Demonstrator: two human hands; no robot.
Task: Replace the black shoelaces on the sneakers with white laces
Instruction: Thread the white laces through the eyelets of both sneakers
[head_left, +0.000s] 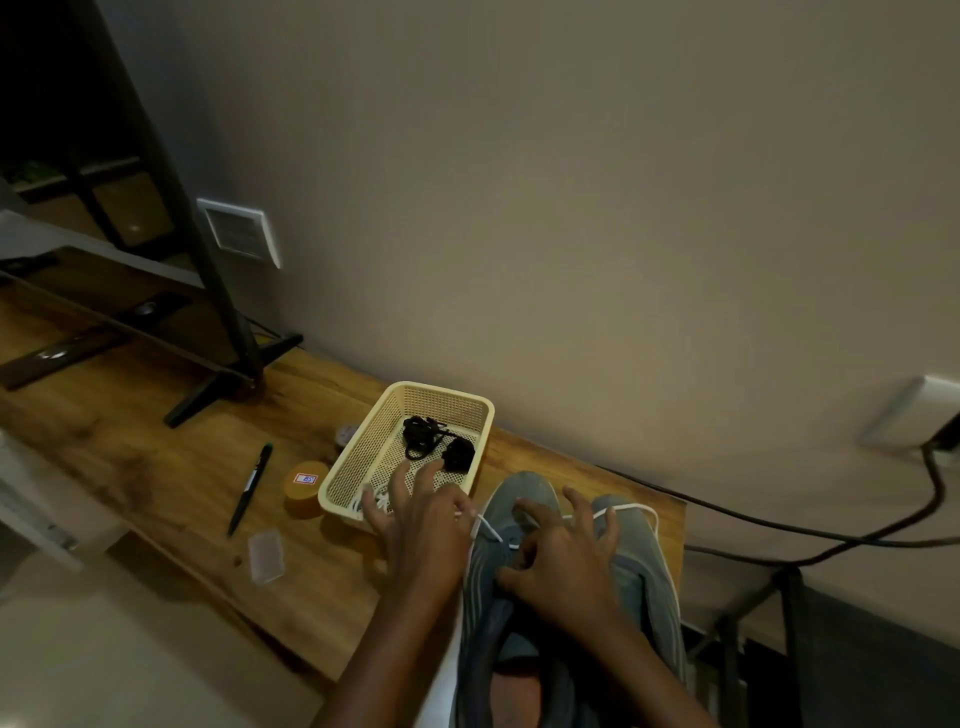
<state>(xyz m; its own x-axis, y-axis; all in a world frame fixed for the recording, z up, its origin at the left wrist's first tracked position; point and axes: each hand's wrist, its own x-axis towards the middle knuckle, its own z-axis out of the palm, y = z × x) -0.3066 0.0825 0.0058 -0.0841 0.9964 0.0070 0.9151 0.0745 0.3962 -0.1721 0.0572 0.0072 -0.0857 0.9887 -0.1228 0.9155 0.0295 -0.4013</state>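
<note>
**Hands on the sneakers at the table's end, beside the basket**

You worked on a warm brown wooden tabletop (171, 467) pushed against a plain beige wall (571, 208). Take the cream perforated plastic basket (441, 405) as your marker: it sat near the wall, with two bundles of black laces (423, 436) at its far end and a white coil (382, 501) in its near corner.

Right of the basket, just beside it, lay the pair of grey-blue sneakers (524, 491), toes toward the wall, with a thin white lace (636, 506) looped over them. Your left hand (421, 525) hung over the basket's near right corner, fingers spread, thumb and forefinger pinching one end of the white lace. Your right hand (561, 556) rested on the sneakers, fingers splayed; I cannot tell whether it gripped the lace.

Left of the basket stood a round orange tub (304, 493), touching or nearly so, then a black pen (250, 488), and nearer you a small clear plastic case (266, 556). Far left of the basket, a black metal stand (218, 384) had its feet on the wood.

The tabletop ended just right of the sneakers; beyond that edge a black cable (779, 527) sagged along the wall. Open wood lay between the pen and the stand.
</note>
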